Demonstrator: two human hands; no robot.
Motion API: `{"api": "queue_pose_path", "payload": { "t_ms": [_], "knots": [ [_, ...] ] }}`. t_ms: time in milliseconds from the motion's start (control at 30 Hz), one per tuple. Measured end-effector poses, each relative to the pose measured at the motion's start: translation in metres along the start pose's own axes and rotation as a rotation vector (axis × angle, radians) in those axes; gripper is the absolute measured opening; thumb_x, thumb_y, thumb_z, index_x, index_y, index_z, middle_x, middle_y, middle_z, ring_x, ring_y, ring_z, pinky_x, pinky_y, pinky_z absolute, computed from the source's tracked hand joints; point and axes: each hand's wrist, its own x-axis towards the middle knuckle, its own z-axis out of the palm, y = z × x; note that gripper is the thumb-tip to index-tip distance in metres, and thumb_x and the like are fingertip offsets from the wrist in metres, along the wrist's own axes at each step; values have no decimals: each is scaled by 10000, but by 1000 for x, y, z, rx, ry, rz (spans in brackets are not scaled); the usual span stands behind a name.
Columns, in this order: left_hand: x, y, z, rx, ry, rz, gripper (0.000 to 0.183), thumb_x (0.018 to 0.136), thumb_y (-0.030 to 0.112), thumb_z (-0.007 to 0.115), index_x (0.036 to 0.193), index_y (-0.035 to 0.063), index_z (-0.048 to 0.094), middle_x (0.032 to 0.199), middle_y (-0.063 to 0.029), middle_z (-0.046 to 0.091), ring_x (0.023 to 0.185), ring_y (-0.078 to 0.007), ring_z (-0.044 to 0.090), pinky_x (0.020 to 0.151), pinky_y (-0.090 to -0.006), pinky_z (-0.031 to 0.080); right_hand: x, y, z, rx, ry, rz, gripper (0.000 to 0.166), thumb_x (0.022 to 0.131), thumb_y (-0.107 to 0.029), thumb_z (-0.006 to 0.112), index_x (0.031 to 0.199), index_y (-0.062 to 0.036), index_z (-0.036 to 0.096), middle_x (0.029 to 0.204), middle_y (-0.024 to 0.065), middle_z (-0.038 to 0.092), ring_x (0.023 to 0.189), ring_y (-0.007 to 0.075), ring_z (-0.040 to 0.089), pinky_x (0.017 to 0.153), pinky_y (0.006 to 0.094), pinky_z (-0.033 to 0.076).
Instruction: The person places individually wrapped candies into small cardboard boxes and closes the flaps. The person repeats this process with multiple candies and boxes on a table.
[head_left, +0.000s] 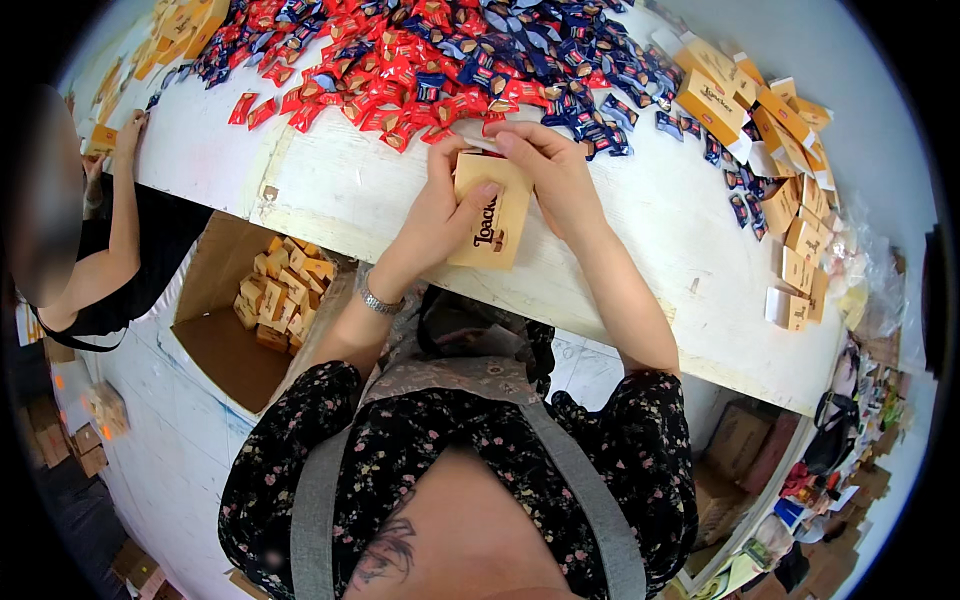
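Observation:
My left hand grips a small yellow Loacker carton near the front edge of the white table. Its thumb lies across the printed front. At the carton's top end, the thumb and fingers of my right hand pinch a pale flap. A bit of red shows in the opening under that flap; the rest of the inside is hidden. Just beyond my hands lies a heap of red wrapped sweets, mixed with dark blue wrapped sweets.
Several yellow cartons are piled along the table's right side, near a clear plastic bag. Below the table at left, a large cardboard box holds many small cartons. Another person's hand is at a carton on the far left.

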Motion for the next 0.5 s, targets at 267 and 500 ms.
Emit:
{"api": "queue_pose_path", "payload": {
  "t_ms": [267,500],
  "knots": [
    [-7,3,-3,37,-12,107,704,915,196,576,1430,48,119,1297,-235,415,1218,-295,461,1007,-378,369,-4,-6,-13,-429,14,-208,164,835,-149,702,931,-16,699,912,55,680,811,95,609,714,235,483],
    [-7,6,-1,160,1,207,613,926,184,540,1429,51,215,1335,-181,406,1209,-268,456,1017,-362,352,-15,-17,-3,-588,42,-100,196,874,-114,656,1033,-6,690,1041,80,686,913,100,606,806,240,480]
  ]
}}
